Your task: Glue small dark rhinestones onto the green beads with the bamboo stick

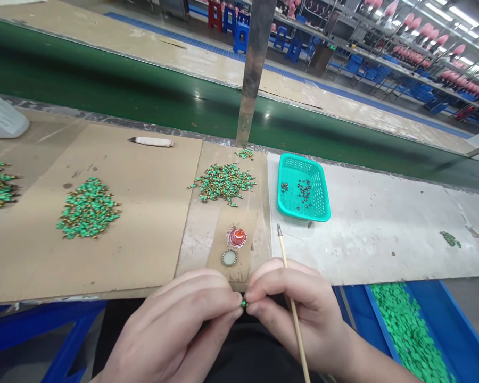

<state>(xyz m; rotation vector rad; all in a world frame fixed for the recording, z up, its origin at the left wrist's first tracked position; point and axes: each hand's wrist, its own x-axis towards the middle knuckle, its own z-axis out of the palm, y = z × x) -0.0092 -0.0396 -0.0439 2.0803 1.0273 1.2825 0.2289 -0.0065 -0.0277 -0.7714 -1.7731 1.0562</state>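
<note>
Left hand (171, 324) and right hand (299, 314) meeting at fingertips, pinching tiny green piece (244, 304); right also clasping thin pointed wooden stick (286, 271); round red-topped cap (238, 237) just ahead on brown cardboard patch (217, 260).

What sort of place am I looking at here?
Likely a factory assembly line for small trinkets: a green conveyor belt runs past the cardboard-covered bench, which holds heaps of small green-and-gold pieces and a teal plastic basket.

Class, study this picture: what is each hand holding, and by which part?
The left hand and right hand pinch a tiny green piece between their fingertips; the right also holds a pointed wooden stick, mid-shaft.
</note>
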